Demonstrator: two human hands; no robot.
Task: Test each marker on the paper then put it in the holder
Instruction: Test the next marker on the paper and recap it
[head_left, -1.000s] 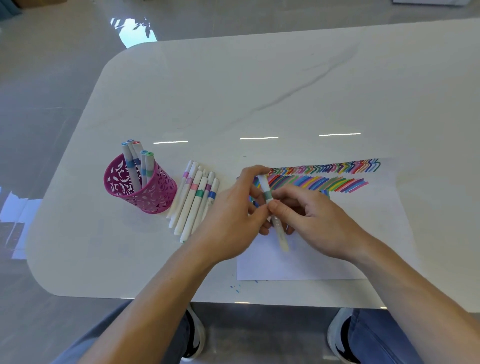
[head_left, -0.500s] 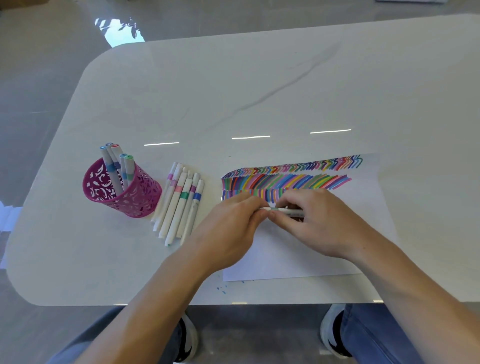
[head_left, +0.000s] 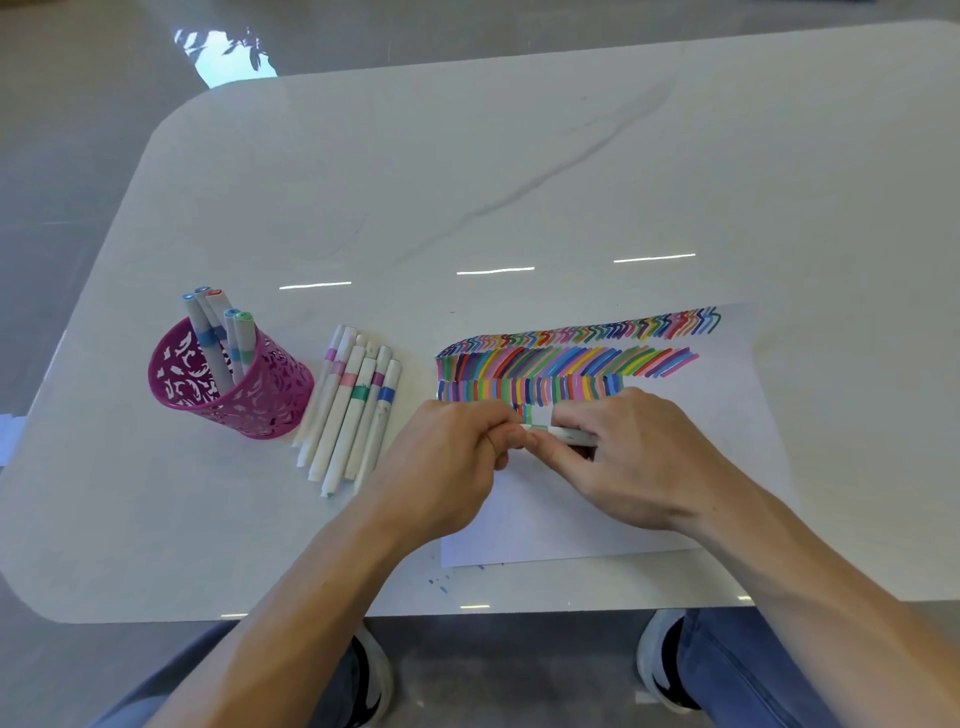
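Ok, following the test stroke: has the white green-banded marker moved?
Yes. The white green-banded marker swung from nearly upright to flat, just below the coloured stripes on the white paper.

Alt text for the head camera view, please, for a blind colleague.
Left hand and right hand grip one white marker over the paper, just below rows of coloured test strokes. To the left, loose markers lie side by side on the table beside a pink holder with five markers in it.
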